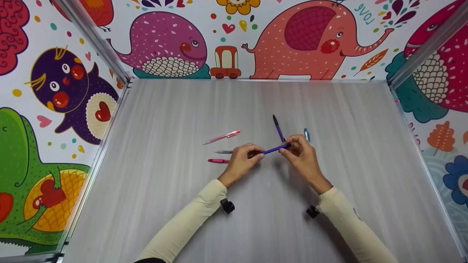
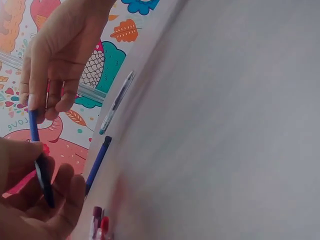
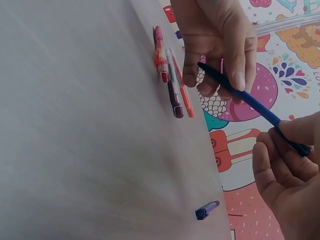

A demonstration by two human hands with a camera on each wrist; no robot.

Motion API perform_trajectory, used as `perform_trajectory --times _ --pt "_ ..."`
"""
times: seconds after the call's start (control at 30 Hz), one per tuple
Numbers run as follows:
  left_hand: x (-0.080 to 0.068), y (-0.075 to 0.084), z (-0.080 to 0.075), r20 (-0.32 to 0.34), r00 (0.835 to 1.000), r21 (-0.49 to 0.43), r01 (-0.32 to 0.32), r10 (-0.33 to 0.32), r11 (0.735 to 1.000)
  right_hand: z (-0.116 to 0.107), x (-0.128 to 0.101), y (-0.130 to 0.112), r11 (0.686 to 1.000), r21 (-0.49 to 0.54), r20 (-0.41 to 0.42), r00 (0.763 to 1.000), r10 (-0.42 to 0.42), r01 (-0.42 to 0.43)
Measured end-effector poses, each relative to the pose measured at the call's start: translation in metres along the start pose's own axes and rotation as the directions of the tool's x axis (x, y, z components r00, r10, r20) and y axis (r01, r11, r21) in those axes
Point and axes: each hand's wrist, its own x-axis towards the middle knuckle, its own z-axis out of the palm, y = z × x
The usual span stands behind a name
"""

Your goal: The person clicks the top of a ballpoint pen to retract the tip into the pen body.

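Because my left hand (image 1: 242,160) and right hand (image 1: 300,153) only pinch the blue pen (image 1: 276,148) by its ends, it may slip onto the table (image 1: 182,109).

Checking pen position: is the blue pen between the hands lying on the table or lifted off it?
Lifted: the blue pen is held at both ends by the left hand and right hand.

Only readable txt: "LOVE" on the wallpaper (image 1: 364,13), by the elephant's (image 1: 310,40) head.
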Motion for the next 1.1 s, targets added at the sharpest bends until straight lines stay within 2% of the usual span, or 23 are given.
perform_trajectory --times 0.27,0.4,0.63,0.73,0.9,1.1 --pt "0.003 -0.001 -0.003 0.014 0.999 0.014 -0.029 0.029 0.999 -0.005 -0.006 0.004 0.993 -0.118 0.044 0.999 0.026 -0.021" --pt "0.002 -0.001 -0.003 0.045 0.998 0.030 -0.048 0.046 0.998 -0.006 -0.007 0.005 0.987 -0.159 0.079 0.997 -0.010 0.022" --pt "0.000 -0.002 -0.005 0.100 0.989 0.109 -0.119 0.108 0.987 -0.009 -0.008 0.005 0.963 -0.245 0.167 0.983 -0.069 0.109" --pt "-0.001 -0.004 -0.006 0.127 0.981 0.154 -0.164 0.146 0.974 -0.010 -0.009 0.005 0.954 -0.269 0.208 0.975 -0.080 0.136" --pt "-0.002 -0.009 -0.005 0.163 0.960 0.234 -0.261 0.227 0.936 -0.011 -0.012 0.009 0.934 -0.312 0.256 0.962 -0.094 0.174" --pt "-0.007 -0.015 -0.002 0.201 0.947 0.336 -0.309 0.252 0.890 -0.010 -0.017 0.014 0.919 -0.345 0.278 0.956 -0.094 0.191"
